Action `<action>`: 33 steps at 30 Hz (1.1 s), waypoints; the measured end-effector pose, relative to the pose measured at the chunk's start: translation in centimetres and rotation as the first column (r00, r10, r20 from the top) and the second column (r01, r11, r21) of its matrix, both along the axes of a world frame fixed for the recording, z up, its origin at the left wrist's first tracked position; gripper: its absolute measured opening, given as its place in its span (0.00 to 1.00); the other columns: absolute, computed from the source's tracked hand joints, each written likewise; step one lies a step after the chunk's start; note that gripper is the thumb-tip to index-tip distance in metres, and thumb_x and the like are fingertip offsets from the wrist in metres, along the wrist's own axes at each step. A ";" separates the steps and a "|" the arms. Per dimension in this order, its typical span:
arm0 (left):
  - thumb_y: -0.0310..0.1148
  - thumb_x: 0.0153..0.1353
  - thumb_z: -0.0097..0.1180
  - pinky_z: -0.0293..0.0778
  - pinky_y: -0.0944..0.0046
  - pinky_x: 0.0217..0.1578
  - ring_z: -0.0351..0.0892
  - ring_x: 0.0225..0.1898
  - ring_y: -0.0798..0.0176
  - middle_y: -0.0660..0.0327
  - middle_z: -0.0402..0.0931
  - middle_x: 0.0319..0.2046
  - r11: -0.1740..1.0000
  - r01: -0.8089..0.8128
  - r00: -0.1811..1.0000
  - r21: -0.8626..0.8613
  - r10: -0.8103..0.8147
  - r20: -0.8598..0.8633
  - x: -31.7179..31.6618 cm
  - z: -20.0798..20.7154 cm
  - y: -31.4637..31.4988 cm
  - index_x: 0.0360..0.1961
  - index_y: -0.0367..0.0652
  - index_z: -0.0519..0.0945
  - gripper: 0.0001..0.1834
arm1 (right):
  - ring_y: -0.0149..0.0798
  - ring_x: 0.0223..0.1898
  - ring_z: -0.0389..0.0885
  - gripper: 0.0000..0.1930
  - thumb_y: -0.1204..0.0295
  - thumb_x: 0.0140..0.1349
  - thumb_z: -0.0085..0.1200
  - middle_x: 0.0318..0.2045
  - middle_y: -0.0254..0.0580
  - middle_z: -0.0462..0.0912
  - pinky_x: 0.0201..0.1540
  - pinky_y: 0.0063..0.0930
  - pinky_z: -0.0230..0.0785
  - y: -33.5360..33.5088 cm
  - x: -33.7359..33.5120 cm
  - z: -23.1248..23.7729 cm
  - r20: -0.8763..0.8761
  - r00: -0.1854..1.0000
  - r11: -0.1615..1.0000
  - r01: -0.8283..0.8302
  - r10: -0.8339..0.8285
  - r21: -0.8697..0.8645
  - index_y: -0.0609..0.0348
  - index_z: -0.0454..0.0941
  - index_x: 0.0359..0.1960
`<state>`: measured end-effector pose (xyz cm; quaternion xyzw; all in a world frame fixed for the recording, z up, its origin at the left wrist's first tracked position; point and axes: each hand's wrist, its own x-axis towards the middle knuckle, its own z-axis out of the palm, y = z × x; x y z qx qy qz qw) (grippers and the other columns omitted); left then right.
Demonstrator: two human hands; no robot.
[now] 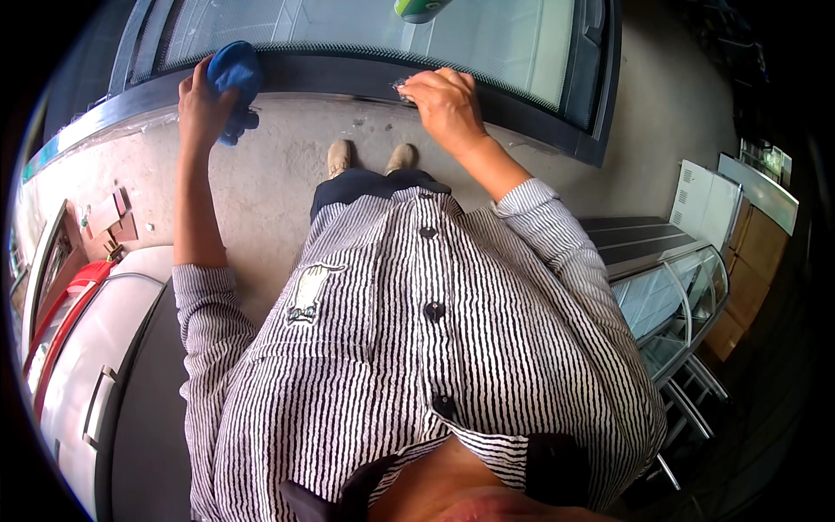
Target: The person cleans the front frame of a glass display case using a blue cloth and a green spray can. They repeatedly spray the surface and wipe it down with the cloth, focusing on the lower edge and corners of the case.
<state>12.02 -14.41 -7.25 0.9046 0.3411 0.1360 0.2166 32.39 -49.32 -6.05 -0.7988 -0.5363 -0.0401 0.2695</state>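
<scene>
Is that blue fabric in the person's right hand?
No, the blue fabric is in the left hand, at the picture's upper left.

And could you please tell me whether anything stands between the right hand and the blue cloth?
Nothing visible does: the dark frame runs between the right hand and the blue cloth in the left hand. The green can is beyond, over the glass panel.

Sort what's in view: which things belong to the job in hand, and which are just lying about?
Apparently in the job:
blue cloth or glove, in the left hand
pale scrap, in the right hand
dark-framed glass panel
green container, probably

Apparently just around:
white appliance
curved glass case
</scene>
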 end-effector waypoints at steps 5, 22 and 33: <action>0.41 0.51 0.60 0.72 0.49 0.57 0.75 0.56 0.39 0.42 0.72 0.56 0.997 0.034 0.999 0.065 -0.035 0.013 -0.5 -0.3 0.0 0.66 0.53 0.68 0.37 | 0.35 0.40 0.79 0.07 0.73 0.56 0.62 0.36 0.26 0.86 0.47 0.32 0.63 -3.1 0.6 -0.1 0.005 0.999 0.995 0.037 -0.037 -0.094 0.48 0.88 0.35; 0.41 0.51 0.61 0.71 0.49 0.58 0.74 0.57 0.40 0.42 0.71 0.57 1.000 0.000 1.000 -0.005 0.000 -0.007 -0.2 -0.1 0.1 0.66 0.54 0.68 0.38 | 0.34 0.40 0.78 0.07 0.73 0.57 0.57 0.34 0.22 0.85 0.47 0.36 0.62 -1.4 0.2 -0.3 -0.013 0.996 0.996 0.085 -0.085 -0.031 0.47 0.88 0.30; 0.41 0.52 0.63 0.73 0.49 0.56 0.76 0.55 0.37 0.41 0.71 0.56 1.000 0.017 1.000 0.017 -0.017 -0.004 -0.4 -0.1 0.0 0.66 0.56 0.68 0.37 | 0.34 0.42 0.79 0.08 0.77 0.54 0.60 0.37 0.25 0.86 0.47 0.30 0.65 0.3 -0.9 0.1 -0.028 1.000 0.999 -0.003 0.002 -0.034 0.48 0.88 0.33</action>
